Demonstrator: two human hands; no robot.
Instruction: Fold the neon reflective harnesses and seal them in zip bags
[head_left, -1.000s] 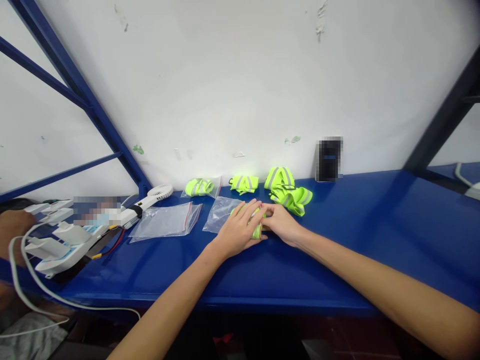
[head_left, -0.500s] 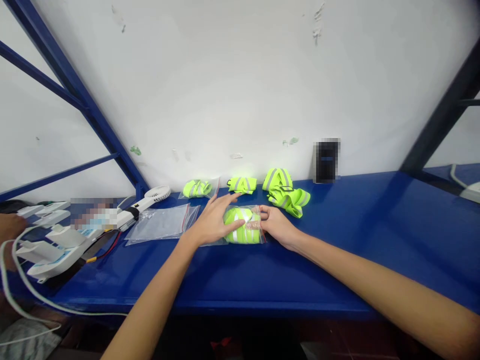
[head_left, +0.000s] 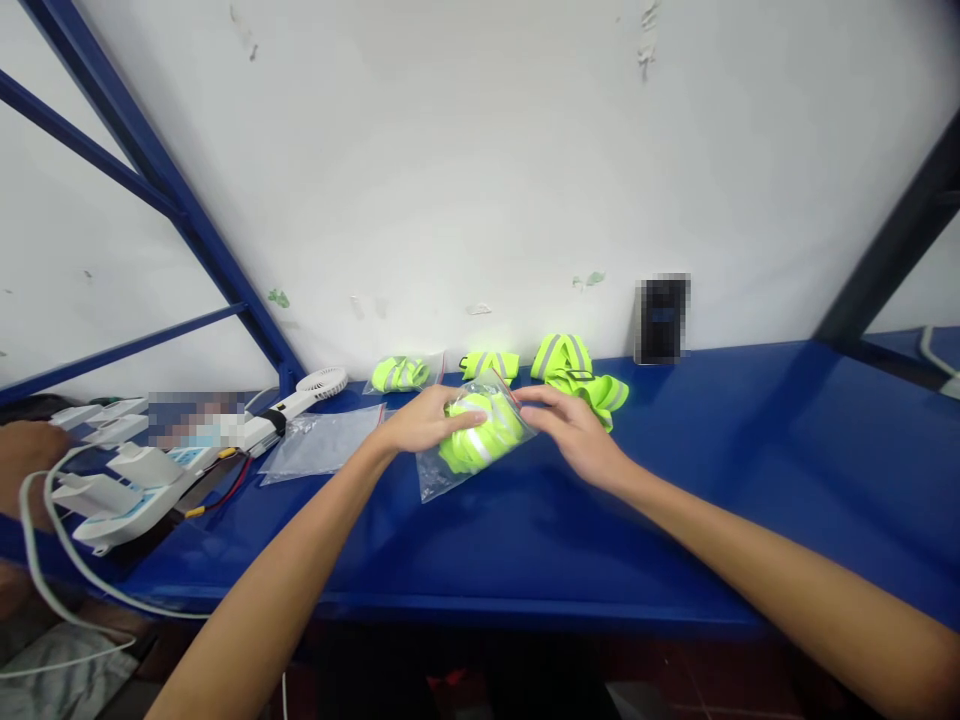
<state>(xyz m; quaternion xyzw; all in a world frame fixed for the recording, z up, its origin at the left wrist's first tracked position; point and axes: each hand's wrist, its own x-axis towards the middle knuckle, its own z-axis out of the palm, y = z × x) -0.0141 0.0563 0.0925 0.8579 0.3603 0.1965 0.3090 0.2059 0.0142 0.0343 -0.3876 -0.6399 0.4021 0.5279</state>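
Note:
A clear zip bag [head_left: 435, 482] with a folded neon yellow reflective strap [head_left: 484, 435] inside is tilted between my hands above the blue table. My left hand [head_left: 424, 420] grips its left side, thumb across the front and fingers hidden behind. At the bag's upper right, my right hand [head_left: 576, 435] pinches the red-edged opening between thumb and fingers. Behind them lie a bagged strap [head_left: 401, 374], a folded strap [head_left: 491, 365] and a looser heap of strap [head_left: 564, 358]. Flat clear bags [head_left: 322, 445] lie left of my left hand.
On the left are a white handheld fan [head_left: 322, 382], a power strip [head_left: 146, 500] with plugs and white cables, and another person's hand [head_left: 30, 465]. A blurred-out dark object [head_left: 661, 320] leans on the wall. Blue frame posts [head_left: 191, 255] flank the table [head_left: 525, 560].
The bagged strap has come up off the table and tilted, its right end higher. My left hand has closed on its side; my right hand has stayed at the opening.

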